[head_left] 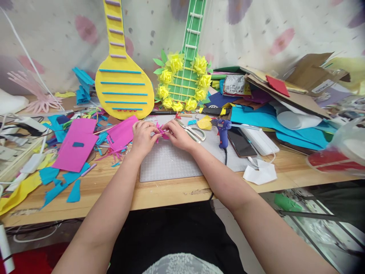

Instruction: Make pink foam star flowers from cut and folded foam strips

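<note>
Between my two hands is a small magenta paper flower (162, 131) with pointed petals, held just above the grey cutting mat (171, 163). My left hand (142, 136) pinches its left side, and my right hand (178, 133) grips the right side with bent fingertips. Silver scissors (196, 133) lie right beside my right hand. Left of my left hand are magenta paper sheets (122, 132), one with a fringed edge. Behind my hands stand a yellow lute-shaped craft piece (122, 87) with blue strips and a green one (182, 85) ringed with yellow paper flowers.
A blue glue gun (224, 135) stands right of the scissors, near a phone (242, 140) and a white power bank (259, 139). Stacked paper and cardboard (285, 118) fill the right back. Blue and yellow scraps (57, 190) cover the left, beside a power strip (17, 160).
</note>
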`<state>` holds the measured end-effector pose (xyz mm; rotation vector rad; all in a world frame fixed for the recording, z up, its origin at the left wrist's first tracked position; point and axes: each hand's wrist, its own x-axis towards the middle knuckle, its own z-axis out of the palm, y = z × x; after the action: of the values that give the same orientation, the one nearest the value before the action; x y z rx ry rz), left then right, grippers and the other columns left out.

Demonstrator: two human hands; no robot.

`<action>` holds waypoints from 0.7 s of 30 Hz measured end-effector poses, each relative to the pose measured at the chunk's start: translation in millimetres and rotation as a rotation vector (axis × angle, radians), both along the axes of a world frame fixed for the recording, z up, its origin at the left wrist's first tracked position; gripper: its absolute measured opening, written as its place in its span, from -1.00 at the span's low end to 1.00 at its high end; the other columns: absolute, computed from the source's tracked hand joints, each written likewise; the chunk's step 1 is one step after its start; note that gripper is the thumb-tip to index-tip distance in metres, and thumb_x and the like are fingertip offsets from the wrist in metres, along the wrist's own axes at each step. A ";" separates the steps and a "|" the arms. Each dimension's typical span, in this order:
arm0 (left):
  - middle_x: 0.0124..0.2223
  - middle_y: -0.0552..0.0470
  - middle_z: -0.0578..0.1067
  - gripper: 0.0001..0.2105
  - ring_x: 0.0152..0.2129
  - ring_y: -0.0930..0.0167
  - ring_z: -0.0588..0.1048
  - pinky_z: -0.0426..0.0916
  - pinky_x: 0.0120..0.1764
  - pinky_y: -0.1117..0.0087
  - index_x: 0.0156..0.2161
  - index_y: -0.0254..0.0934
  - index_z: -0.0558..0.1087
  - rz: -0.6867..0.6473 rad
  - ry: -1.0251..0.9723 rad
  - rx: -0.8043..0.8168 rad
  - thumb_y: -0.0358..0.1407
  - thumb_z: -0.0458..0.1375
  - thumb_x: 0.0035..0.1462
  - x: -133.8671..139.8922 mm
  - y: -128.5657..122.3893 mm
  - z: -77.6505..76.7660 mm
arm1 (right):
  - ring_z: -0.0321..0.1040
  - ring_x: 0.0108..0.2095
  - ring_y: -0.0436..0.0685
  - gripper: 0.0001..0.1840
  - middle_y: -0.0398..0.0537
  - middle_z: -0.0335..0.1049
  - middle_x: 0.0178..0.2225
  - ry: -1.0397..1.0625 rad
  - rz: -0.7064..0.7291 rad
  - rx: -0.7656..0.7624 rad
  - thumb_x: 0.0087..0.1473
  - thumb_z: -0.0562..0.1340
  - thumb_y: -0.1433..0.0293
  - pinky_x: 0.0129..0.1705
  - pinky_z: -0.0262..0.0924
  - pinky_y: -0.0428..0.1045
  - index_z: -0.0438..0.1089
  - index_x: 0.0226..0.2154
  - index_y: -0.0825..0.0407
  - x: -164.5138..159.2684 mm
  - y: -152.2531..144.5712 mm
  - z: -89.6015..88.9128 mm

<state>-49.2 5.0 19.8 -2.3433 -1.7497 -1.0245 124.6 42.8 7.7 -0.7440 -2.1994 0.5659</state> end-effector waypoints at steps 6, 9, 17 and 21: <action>-0.25 0.00 0.50 -0.94 -0.15 0.25 0.36 0.12 -0.02 0.10 -0.41 -0.15 0.49 0.000 0.000 0.001 -0.24 0.21 0.04 0.3 0.7 -1.6 | 0.19 -0.20 0.09 -0.89 0.00 0.24 -0.24 0.019 0.009 0.014 0.14 0.03 0.46 -0.13 0.16 0.03 0.23 -0.28 0.02 -2.6 -1.1 -0.6; -0.25 0.00 0.50 -0.96 -0.15 0.25 0.36 0.11 -0.01 0.10 -0.40 -0.15 0.49 -0.014 0.004 -0.008 -0.27 0.21 0.03 1.7 0.9 -2.1 | 0.19 -0.19 0.09 -0.88 0.00 0.24 -0.24 0.009 0.021 0.022 0.15 0.01 0.46 -0.14 0.15 0.03 0.23 -0.27 0.01 -4.4 -3.5 0.2; -0.23 -0.01 0.50 -0.95 -0.14 0.24 0.35 0.09 0.03 0.07 -0.39 -0.14 0.50 -0.015 0.025 -0.003 -0.26 0.20 0.04 0.8 0.5 -3.5 | 0.20 -0.21 0.10 -0.90 0.01 0.24 -0.24 -0.024 -0.018 0.024 0.13 0.06 0.43 -0.14 0.16 0.03 0.26 -0.28 0.02 -2.4 -4.8 2.0; -0.25 -0.01 0.50 -0.92 -0.15 0.23 0.35 0.07 0.04 0.04 -0.41 -0.14 0.50 -0.003 0.032 0.002 -0.26 0.17 0.06 -0.4 1.0 -3.8 | 0.21 -0.19 0.12 -0.92 0.00 0.26 -0.25 -0.087 -0.040 0.047 0.09 0.13 0.40 -0.10 0.14 0.05 0.30 -0.30 0.02 0.8 -3.4 2.0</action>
<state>-49.6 6.0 16.0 -2.3489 -1.7336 -0.9826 125.4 39.4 9.7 -0.8000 -2.2637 0.4686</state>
